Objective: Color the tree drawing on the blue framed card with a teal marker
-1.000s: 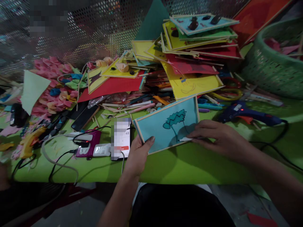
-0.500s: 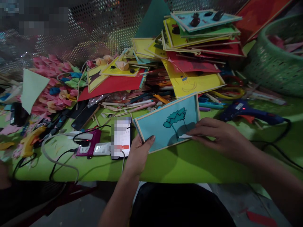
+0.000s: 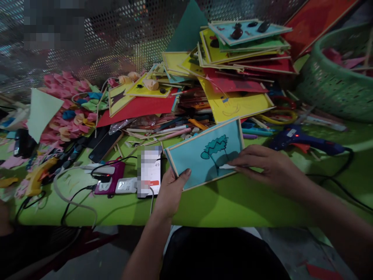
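Note:
A blue card (image 3: 198, 165) with a thin wooden-stick frame along its edges is tilted above the green table. On it is a dark-outlined teal drawing (image 3: 215, 147) with a scalloped top and two thin stems. My left hand (image 3: 172, 190) grips the card's lower left corner, thumb on the front and fingers behind. My right hand (image 3: 259, 165) is closed in a pinch on a small white pointed piece (image 3: 226, 166), whose exact kind I cannot make out. Its tip lies at the foot of the left stem, against or just over the card.
Framed cards (image 3: 247, 42) are stacked behind, over scattered pens and sticks. A blue glue gun (image 3: 305, 140) lies right, below a green basket (image 3: 344, 93). To the left are a lit phone (image 3: 151, 171), a purple power strip (image 3: 109, 181), cables and a yellow glue gun (image 3: 40, 177).
The view has shifted slightly, so the background sits a little lower. Both hands keep their hold, and the white piece's tip stays near the same stem.

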### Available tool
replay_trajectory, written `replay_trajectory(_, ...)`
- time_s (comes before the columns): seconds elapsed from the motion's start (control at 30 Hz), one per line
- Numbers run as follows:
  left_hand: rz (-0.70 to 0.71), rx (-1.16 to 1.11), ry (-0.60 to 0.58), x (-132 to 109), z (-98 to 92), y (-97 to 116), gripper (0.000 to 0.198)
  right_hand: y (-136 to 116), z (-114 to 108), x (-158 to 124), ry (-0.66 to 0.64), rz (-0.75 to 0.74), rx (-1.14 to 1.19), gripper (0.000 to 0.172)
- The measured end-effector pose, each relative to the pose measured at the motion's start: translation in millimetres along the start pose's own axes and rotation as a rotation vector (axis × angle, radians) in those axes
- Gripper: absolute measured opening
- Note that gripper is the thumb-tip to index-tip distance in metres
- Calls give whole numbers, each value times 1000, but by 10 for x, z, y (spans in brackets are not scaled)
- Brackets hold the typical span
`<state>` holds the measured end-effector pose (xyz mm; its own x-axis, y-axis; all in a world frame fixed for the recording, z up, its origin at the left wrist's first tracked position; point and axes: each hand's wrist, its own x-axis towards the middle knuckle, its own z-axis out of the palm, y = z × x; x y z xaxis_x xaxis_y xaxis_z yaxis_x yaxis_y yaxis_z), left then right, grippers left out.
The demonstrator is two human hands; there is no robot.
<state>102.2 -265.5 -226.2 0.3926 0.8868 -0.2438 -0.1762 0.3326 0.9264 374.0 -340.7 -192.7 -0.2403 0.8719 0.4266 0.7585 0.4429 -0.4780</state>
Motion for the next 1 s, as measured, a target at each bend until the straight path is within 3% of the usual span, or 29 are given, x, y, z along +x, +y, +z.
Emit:
replay_trajectory(0.33,-3,6,-8,-8,8,17,44,31,12,86,99,13,1,18)
replay_trajectory(0.77,-9,23,-4,9,-3,-7,46,28,-1,160,39,-17,7,17)
replay_trajectory(1.0,-12,17,0,10,-5,-3,47,-22,-38,225,82,49,-53,21)
